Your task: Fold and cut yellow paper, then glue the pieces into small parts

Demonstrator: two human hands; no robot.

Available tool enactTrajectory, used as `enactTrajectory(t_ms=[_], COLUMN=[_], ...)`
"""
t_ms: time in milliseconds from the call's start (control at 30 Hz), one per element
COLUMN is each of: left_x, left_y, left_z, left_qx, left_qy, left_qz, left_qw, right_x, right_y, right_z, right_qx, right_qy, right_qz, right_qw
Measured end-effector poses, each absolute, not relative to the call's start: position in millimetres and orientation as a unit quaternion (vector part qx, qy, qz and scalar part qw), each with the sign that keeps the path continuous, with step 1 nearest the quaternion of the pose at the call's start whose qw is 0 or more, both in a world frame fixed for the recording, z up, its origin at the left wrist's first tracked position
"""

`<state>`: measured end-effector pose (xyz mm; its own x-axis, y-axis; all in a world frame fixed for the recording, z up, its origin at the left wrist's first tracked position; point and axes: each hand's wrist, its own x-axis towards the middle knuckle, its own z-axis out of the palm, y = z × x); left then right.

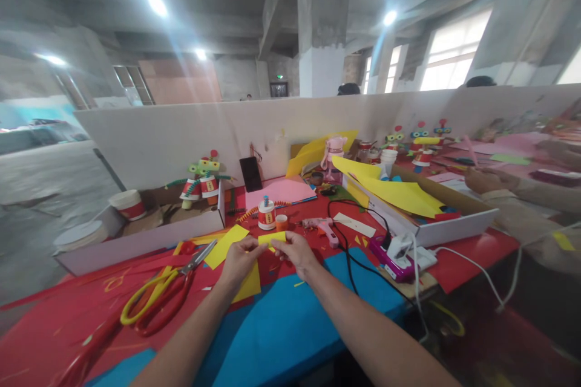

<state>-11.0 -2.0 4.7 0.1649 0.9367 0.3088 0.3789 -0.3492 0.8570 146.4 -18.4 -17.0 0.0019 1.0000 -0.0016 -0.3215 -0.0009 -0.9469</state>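
Between my two hands is a small piece of yellow paper [272, 238]. My left hand [244, 259] pinches its left end, and my right hand [294, 253] grips the right end. Below and left of it lie larger yellow paper pieces [227, 245]. Just beyond my fingers stands a white paper cup figure [266, 215] with a red band and coiled arms, beside a small orange cup [281, 222]. A pink glue gun [325, 230] rests to the right of my hands. Scissors with yellow handles [149, 297] and red-handled scissors [175, 308] lie at the left.
Finished cup figures [209, 181] stand by a cardboard tray [149, 234] on the left. A phone [251, 173] leans on the white partition [181, 121]. At right are a paper-filled box [454, 224], a purple power strip [393, 259], cables and a co-worker's arm [508, 193].
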Motion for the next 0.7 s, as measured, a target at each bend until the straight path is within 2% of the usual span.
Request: enactTrajectory(t_ms=[200, 700], left_x=[-7.9, -11.7], left_y=[-6.0, -2.9], left_z=[10.2, 9.1], left_qx=[0.706, 0.662], left_qy=[0.463, 0.457], left_qz=[0.438, 0.442], left_qw=[0.309, 0.397], right_x=[145.0, 146.9], right_y=[-18.1, -13.1], right_z=[-16.9, -20.0], right_qx=[-0.421, -0.425], right_qy=[-0.423, -0.448], right_qz=[0.563, 0.551], right_qw=[0.571, 0.561])
